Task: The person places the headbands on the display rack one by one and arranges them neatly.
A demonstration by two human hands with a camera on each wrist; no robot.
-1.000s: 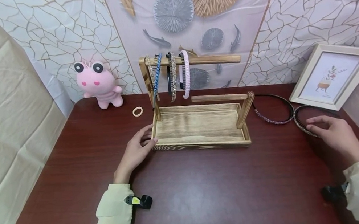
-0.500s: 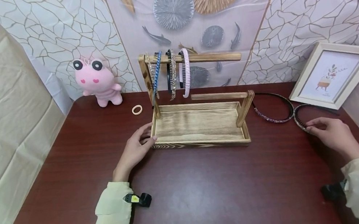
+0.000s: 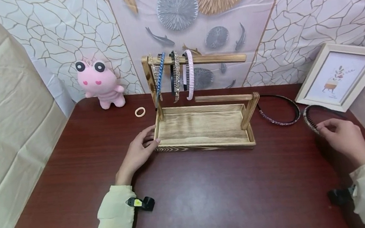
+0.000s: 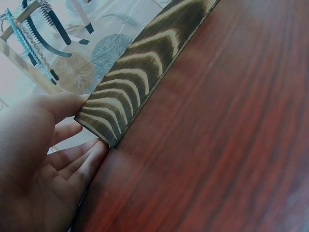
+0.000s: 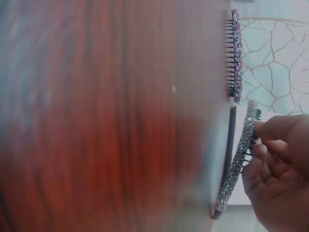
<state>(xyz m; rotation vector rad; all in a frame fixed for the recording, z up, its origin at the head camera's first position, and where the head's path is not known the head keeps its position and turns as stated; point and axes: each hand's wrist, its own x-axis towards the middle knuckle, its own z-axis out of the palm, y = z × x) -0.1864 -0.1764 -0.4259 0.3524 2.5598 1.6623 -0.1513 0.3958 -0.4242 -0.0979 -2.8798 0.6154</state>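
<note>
My left hand (image 3: 138, 150) holds the left end of a wooden headband rack (image 3: 206, 149), thumb at the tray's front corner and fingers against its side. In the left wrist view, the thumb lies at the upper edge of the striped tray wall (image 4: 118, 99), fingers at its lower corner. At the right, my right hand (image 3: 343, 136) pinches a silver rhinestone headband (image 3: 309, 121) with comb teeth, between thumb and fingers. The right wrist view shows its glittery band (image 5: 239, 159) tilted, its near side raised. A purple rhinestone headband (image 3: 278, 122) lies to its left on the table.
Several headbands hang on the rack's upper bar (image 3: 220, 58), a pink one (image 3: 190, 76) outermost. The lower bar (image 3: 222, 98) is bare. A picture frame (image 3: 315, 77) leans behind the right hand. A pink plush toy (image 3: 100, 83) and a small ring (image 3: 140, 112) are at the back left.
My right hand has closed its fingertips on the silver headband and shifted it slightly right, away from the purple one, tilting it up. The left hand stays at the rack.
</note>
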